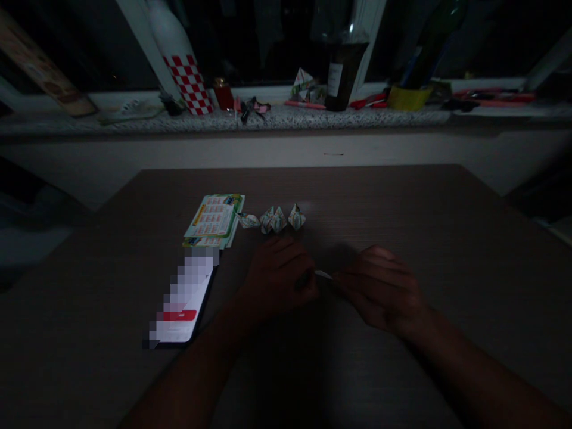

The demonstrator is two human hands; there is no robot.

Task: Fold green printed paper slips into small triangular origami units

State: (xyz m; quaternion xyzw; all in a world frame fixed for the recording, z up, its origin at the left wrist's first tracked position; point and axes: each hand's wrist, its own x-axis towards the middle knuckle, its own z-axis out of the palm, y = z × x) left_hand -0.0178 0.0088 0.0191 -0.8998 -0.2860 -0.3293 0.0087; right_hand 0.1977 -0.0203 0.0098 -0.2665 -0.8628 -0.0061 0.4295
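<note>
Between my two hands is a small pale piece of paper (323, 274), mostly hidden by the fingers. My left hand (283, 271) is closed on its left end, thumb and fingers pressed together. At the other end, the fingertips of my right hand (379, 289) pinch it. Just beyond my left hand, several small folded paper shapes (296, 217) with printed patterns sit in a row on the table. To their left lies a stack of printed calendar cards (213, 215). It is dark, so fine folds in the held paper cannot be made out.
A lit phone (185, 304) lies left of my left forearm on the brown table (379, 196). Along the stone windowsill (277, 121) behind stand a red-and-white checked bottle (190, 80), a dark labelled container (342, 77), a yellow holder (409, 97) and clips (252, 108).
</note>
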